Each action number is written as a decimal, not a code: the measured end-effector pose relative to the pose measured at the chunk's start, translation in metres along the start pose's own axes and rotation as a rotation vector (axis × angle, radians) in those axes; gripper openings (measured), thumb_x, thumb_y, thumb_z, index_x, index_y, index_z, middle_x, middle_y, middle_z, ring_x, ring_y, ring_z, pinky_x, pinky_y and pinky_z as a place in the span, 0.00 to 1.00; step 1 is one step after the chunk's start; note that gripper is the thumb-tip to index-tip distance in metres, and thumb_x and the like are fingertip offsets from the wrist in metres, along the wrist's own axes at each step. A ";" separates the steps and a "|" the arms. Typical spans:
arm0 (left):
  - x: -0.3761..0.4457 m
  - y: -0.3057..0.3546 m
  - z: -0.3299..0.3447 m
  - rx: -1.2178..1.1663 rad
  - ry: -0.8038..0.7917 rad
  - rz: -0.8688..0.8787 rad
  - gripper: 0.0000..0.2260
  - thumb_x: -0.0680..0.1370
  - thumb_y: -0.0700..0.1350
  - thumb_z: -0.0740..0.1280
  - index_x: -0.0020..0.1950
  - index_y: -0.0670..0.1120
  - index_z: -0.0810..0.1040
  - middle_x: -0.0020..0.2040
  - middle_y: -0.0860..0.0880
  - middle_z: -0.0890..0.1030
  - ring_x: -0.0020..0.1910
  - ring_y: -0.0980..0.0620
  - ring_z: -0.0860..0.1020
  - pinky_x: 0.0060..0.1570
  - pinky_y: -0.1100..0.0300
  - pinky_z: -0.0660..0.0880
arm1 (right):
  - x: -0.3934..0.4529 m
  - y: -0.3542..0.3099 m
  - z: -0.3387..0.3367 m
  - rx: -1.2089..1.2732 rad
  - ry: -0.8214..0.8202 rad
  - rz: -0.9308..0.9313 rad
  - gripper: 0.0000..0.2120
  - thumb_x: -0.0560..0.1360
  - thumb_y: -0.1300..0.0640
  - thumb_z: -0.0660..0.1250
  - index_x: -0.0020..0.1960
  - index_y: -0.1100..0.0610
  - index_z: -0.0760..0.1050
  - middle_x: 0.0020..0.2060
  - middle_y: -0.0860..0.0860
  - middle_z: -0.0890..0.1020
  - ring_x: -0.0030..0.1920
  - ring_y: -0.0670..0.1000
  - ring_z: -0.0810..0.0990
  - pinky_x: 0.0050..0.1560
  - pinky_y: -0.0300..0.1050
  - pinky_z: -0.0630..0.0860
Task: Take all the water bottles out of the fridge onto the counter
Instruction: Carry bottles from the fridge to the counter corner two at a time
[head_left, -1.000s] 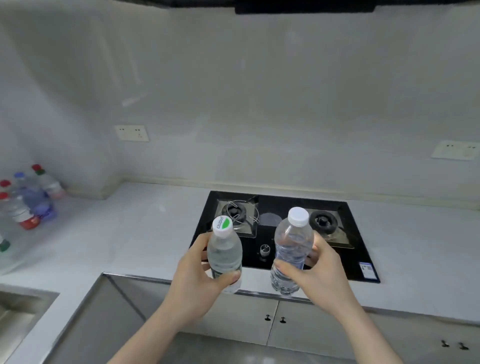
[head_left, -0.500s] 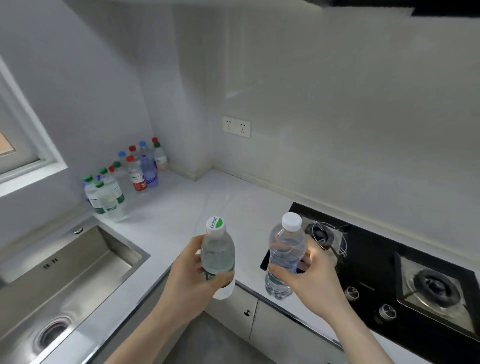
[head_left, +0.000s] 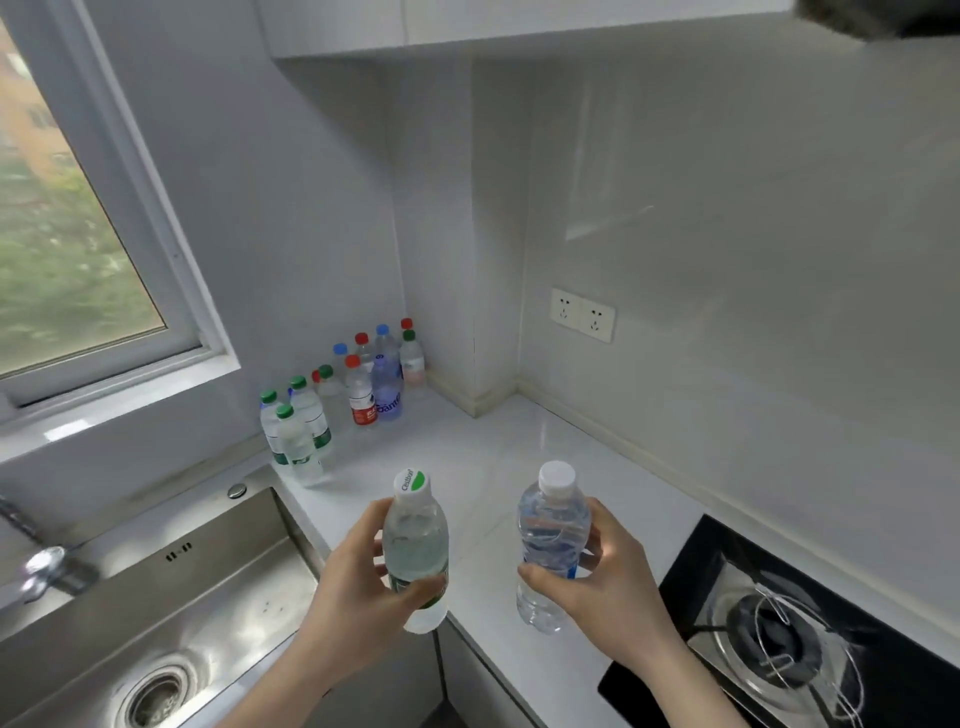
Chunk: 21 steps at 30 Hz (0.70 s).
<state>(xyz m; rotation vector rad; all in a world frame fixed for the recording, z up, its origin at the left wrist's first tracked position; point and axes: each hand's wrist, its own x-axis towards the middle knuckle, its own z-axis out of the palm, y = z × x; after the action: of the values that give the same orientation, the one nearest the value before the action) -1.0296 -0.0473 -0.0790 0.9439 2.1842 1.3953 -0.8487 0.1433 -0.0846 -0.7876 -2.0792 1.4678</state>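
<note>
The left hand (head_left: 358, 597) grasps a green-labelled bottle (head_left: 417, 551) upright; the right hand (head_left: 605, 582) grasps a clear white-capped bottle (head_left: 550, 545) upright. Both are held above the white counter (head_left: 467, 467), between the steel sink (head_left: 156, 613) on the left and the black gas hob (head_left: 810, 634) on the right. A cluster of bottles (head_left: 348, 395) stands in the counter's far corner below a window (head_left: 67, 234).

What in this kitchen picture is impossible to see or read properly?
- Fridge: outside the head view entirely.
- Back bottles in the cluster of bottles: hidden behind the front ones, so no sure count.
- Their labels: too small and blurred.
- Label of the green-capped bottle: covered by the left hand.
- Stove: cut by the right and bottom edges.
- Tap: blurred.
</note>
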 end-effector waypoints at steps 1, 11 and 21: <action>0.009 -0.001 0.001 0.000 0.015 -0.005 0.29 0.68 0.41 0.81 0.57 0.67 0.73 0.51 0.64 0.83 0.51 0.58 0.82 0.42 0.64 0.79 | 0.013 0.002 -0.002 0.000 -0.013 -0.007 0.24 0.67 0.55 0.83 0.58 0.44 0.78 0.51 0.40 0.85 0.53 0.42 0.84 0.54 0.38 0.80; 0.074 -0.035 -0.007 -0.002 0.148 -0.145 0.29 0.68 0.40 0.81 0.55 0.67 0.73 0.48 0.60 0.84 0.47 0.51 0.85 0.42 0.58 0.82 | 0.120 0.024 0.027 -0.035 -0.161 -0.037 0.25 0.65 0.54 0.84 0.57 0.44 0.78 0.51 0.40 0.85 0.51 0.42 0.84 0.47 0.34 0.80; 0.157 -0.089 -0.033 0.104 0.187 -0.188 0.25 0.65 0.48 0.79 0.56 0.61 0.72 0.51 0.58 0.81 0.50 0.54 0.81 0.52 0.48 0.81 | 0.187 0.041 0.078 -0.072 -0.190 -0.004 0.23 0.64 0.55 0.83 0.54 0.44 0.78 0.50 0.39 0.85 0.51 0.43 0.83 0.51 0.35 0.79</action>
<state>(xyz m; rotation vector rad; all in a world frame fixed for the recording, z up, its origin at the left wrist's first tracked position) -1.1906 0.0178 -0.1390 0.6439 2.4320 1.3390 -1.0285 0.2300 -0.1384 -0.6937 -2.2836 1.5250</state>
